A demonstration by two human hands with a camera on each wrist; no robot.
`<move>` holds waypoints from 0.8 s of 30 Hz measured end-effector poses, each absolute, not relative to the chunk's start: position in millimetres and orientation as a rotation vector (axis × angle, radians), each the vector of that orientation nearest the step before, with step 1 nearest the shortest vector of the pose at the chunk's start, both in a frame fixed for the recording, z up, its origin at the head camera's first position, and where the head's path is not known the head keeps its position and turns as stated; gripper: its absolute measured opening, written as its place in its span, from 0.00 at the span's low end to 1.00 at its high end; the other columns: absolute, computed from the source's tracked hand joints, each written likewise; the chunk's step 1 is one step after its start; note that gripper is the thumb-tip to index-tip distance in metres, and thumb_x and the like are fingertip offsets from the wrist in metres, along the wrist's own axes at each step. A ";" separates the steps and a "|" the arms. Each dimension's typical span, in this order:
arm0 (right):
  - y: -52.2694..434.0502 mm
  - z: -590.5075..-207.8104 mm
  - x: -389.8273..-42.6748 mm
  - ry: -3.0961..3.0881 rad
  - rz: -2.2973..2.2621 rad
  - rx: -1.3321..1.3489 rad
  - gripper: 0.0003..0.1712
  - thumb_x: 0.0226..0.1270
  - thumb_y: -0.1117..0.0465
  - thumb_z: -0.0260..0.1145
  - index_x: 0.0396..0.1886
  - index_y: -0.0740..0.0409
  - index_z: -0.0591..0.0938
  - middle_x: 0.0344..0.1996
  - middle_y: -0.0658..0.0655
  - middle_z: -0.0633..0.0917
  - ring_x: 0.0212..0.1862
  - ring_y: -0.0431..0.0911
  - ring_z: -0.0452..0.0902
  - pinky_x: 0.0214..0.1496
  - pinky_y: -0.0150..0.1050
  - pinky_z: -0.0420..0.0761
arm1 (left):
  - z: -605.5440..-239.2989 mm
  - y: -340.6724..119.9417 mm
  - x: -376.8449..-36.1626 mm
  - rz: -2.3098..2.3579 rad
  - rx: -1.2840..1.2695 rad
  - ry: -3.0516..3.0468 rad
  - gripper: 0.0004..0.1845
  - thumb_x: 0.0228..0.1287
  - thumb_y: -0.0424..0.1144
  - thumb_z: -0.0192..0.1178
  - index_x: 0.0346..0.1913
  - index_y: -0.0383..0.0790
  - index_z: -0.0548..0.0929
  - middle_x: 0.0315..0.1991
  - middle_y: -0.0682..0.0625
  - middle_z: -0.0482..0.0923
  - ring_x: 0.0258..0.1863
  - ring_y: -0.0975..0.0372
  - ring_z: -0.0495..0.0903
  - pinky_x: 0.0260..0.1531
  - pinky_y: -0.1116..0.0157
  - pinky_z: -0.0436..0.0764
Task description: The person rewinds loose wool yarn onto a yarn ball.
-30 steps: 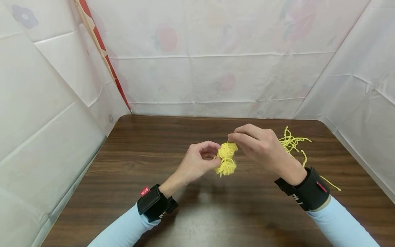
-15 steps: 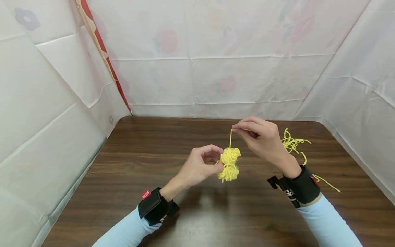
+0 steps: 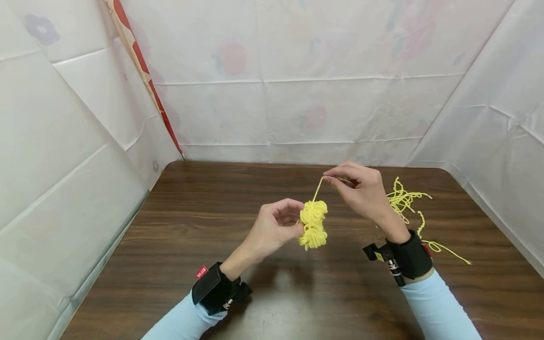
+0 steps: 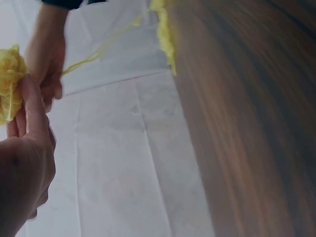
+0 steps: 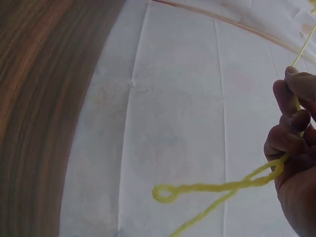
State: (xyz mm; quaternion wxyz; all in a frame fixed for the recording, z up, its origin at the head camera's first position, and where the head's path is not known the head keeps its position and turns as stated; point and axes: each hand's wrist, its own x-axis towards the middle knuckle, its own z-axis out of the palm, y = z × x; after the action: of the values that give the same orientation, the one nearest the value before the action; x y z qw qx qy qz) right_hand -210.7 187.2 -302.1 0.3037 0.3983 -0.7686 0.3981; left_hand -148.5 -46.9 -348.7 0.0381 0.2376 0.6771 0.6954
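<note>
- Above the middle of the wooden table (image 3: 191, 226), short of its far edge, a person works with both hands.
- The left hand (image 3: 276, 226) is nearer the yellow bundle (image 3: 313, 229), pinching its left side between thumb and fingers.
- The right hand (image 3: 361, 189), closer to the far edge and apart from the bundle, pinches the strand (image 3: 318, 189).
- Toward the far right corner, loose yarn (image 3: 401, 199) sprawls on the wood.
- The bundle sits just right of the left grip, long axis pointing roughly at the far edge; its tilt I can't tell.
- The strand runs fairly straight from the bundle's far end, slanting right.
</note>
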 end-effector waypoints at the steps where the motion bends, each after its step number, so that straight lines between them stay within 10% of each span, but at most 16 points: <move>1: 187.2 -304.2 -211.2 -2.048 1.078 1.047 0.14 0.58 0.78 0.72 0.39 0.59 0.90 0.31 0.55 0.88 0.25 0.33 0.71 0.25 0.23 0.66 | -348.7 -47.0 -149.1 2.162 0.710 2.054 0.19 0.58 0.22 0.63 0.55 0.28 0.81 0.50 0.35 0.84 0.43 0.65 0.85 0.47 0.69 0.86; 10: 186.7 -324.7 -206.9 -2.302 1.059 0.986 0.08 0.63 0.69 0.73 0.39 0.55 0.90 0.32 0.51 0.89 0.21 0.35 0.67 0.22 0.26 0.65 | -350.3 -54.3 -150.2 2.444 0.401 1.693 0.20 0.63 0.21 0.58 0.59 0.25 0.75 0.45 0.53 0.84 0.42 0.65 0.86 0.38 0.70 0.87; 24: 170.8 -318.4 -180.2 -2.491 0.916 1.287 0.09 0.62 0.70 0.73 0.37 0.51 0.90 0.30 0.46 0.87 0.25 0.30 0.69 0.26 0.27 0.72 | -350.7 -55.5 -162.0 2.731 -0.025 1.403 0.17 0.71 0.24 0.51 0.61 0.31 0.74 0.52 0.45 0.80 0.49 0.62 0.85 0.47 0.70 0.87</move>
State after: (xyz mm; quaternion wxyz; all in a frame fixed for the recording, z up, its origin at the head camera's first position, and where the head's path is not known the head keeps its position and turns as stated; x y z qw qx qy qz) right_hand -180.2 170.8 -318.4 0.0959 0.4344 -0.8405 0.3091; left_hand -162.0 -55.5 -350.7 0.0356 -0.0082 0.4567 0.8889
